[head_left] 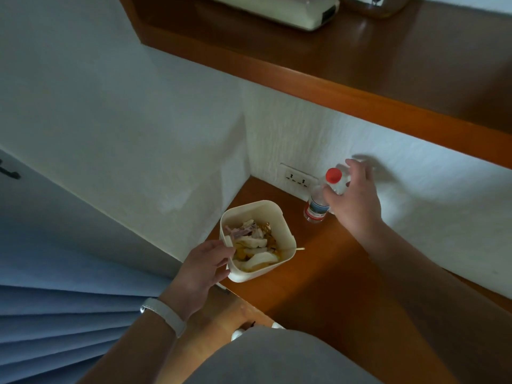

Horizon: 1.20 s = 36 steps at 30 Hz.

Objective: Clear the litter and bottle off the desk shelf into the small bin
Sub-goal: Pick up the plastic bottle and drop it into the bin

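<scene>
A small cream bin point(279, 217) sits tilted at the corner of the low wooden shelf point(332, 273), filled with crumpled paper and yellow scraps. My left hand point(203, 266) grips its near rim. A clear plastic bottle point(315, 207) with a red cap point(333, 175) and a red and blue label stands by the wall. My right hand point(352, 198) curls round the bottle's upper part. A thin wooden stick point(300, 248) lies on the shelf just right of the bin.
A double wall socket point(297, 180) sits behind the bottle. An upper wooden desk top point(388, 67) overhangs, carrying a cream appliance point(291, 9) and a shiny vessel point(379, 6). A blue pleated curtain point(55, 328) hangs at lower left.
</scene>
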{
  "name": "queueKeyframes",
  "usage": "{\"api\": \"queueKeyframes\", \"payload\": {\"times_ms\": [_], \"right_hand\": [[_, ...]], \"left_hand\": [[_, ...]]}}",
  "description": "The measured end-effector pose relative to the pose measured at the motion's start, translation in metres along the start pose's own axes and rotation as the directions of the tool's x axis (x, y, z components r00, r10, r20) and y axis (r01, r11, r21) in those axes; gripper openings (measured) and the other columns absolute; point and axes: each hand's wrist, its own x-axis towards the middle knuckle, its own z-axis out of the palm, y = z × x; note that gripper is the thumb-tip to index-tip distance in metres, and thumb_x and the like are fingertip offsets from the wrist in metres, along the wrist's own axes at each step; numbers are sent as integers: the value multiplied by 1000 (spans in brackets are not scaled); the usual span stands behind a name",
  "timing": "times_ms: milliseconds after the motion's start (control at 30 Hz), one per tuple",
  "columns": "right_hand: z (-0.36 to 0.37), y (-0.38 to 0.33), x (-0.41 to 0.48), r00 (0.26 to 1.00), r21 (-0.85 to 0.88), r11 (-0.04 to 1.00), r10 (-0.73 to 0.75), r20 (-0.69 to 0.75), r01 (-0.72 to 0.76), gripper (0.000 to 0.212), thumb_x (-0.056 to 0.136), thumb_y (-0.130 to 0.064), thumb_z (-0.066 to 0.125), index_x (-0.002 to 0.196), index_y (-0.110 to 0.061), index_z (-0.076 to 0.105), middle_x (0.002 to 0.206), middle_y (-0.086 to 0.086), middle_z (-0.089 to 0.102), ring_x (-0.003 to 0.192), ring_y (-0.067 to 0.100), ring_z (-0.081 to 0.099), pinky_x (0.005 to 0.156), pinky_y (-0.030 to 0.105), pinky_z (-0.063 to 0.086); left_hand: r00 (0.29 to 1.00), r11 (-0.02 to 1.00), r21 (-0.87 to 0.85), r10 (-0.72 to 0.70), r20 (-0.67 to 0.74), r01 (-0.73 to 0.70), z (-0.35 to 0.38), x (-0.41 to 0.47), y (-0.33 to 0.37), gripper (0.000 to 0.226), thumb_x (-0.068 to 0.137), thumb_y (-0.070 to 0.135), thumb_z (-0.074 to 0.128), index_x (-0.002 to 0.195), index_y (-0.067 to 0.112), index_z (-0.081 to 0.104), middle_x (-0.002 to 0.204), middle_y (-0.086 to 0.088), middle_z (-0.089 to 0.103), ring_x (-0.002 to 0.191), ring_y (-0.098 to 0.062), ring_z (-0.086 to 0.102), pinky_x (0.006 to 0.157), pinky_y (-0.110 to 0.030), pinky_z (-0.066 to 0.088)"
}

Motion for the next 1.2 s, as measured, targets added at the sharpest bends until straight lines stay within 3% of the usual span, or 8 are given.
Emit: {"api": "queueKeyframes", "payload": {"times_ms": [200, 433, 567, 733, 800, 1000, 1067, 1200], "right_hand": [[18, 8, 12, 995, 63, 994, 85, 58, -89, 65, 80, -40, 76, 131, -20, 42, 125, 1, 46, 113, 20, 51, 82, 39, 52], [36, 23, 14, 966, 84, 981, 153, 210, -173, 66, 85, -42, 67, 140, -22, 37, 133, 4, 47, 121, 26, 51, 90, 44, 52], [37, 27, 11, 956, 114, 977, 144, 254, -178, 72, 88, -44, 63, 146, -30, 24, 141, 5, 44, 129, 27, 46, 96, 50, 50], [34, 23, 8, 976, 39, 992, 114, 186, -123, 58, 83, -47, 68, 125, -16, 43, 109, 2, 52, 106, 26, 56, 77, 39, 53], [28, 17, 6, 987, 62, 995, 73, 142, -83, 55, 79, -46, 71, 118, -16, 45, 99, -3, 49, 94, 22, 56, 66, 29, 45], [-5, -16, -2, 999, 349, 936, 38, 8, -38, 51, 75, -41, 75, 113, -19, 49, 100, 0, 58, 90, 14, 59, 65, 22, 47], [-18, -30, -7, 999, 477, 878, 44, -19, -30, 53, 72, -41, 74, 113, -19, 49, 98, -4, 59, 92, 5, 61, 69, 24, 54], [-35, -52, -20, 999, 677, 736, -31, 18, 11, 57, 78, -23, 72, 126, -11, 45, 108, -14, 55, 98, -9, 59, 69, 11, 50]], "left_hand": [[1000, 1000, 14, 24, -16, -24, 6, 0, 0, 25, 95, 18, 69, 119, 12, 67, 125, -12, 71, 122, -28, 65, 104, -49, 55], [999, 1000, 7, 19, -36, -19, 11, -2, -3, 27, 96, 18, 68, 122, 12, 65, 126, -13, 71, 124, -28, 65, 105, -49, 54], [999, 1000, 14, 15, -41, -15, 14, -4, -4, 27, 96, 17, 68, 122, 11, 65, 125, -12, 71, 122, -28, 65, 103, -47, 55], [999, 1000, 20, 23, -48, -22, 14, -7, -5, 26, 96, 19, 68, 121, 13, 66, 124, -12, 71, 122, -27, 66, 102, -46, 56], [999, 1000, 13, 22, -45, -22, 12, -8, -6, 27, 96, 20, 68, 122, 12, 66, 125, -12, 71, 123, -27, 65, 103, -47, 56], [997, 999, 26, 38, -70, -37, 6, -11, -3, 27, 96, 19, 67, 122, 11, 66, 126, -14, 70, 124, -29, 64, 101, -44, 56], [996, 999, 26, 47, -73, -46, 4, -11, -2, 27, 97, 19, 67, 122, 10, 65, 126, -14, 69, 123, -29, 63, 103, -46, 55], [993, 997, 11, 71, -93, -70, 0, -13, 2, 21, 97, 16, 67, 117, 9, 65, 125, -15, 68, 125, -31, 63, 101, -45, 55]]}}
